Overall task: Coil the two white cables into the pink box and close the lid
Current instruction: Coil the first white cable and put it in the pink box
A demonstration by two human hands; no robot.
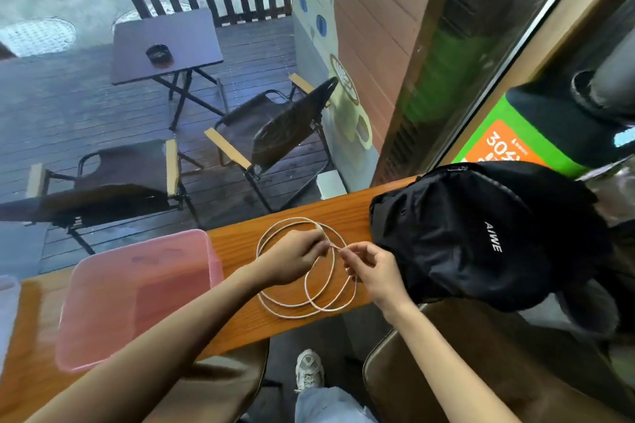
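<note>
A white cable [302,307] lies in loose loops on the narrow wooden counter [347,207]. My left hand [295,259] pinches the cable near the top of the loops. Just to its right, my right hand [372,273] pinches the same cable, fingertips almost touching the left ones. The pink translucent box [137,298] stands open on the counter to the left of the loops, with nothing visible inside. I see only one cable. The lid may be the pale object [7,305] at the far left edge; I cannot tell.
A black backpack [481,233] sits on the counter right beside my right hand. Brown padded stools [481,371] stand below the counter's near edge. Beyond the window are folding chairs [275,133] and a small table [165,44] on a deck.
</note>
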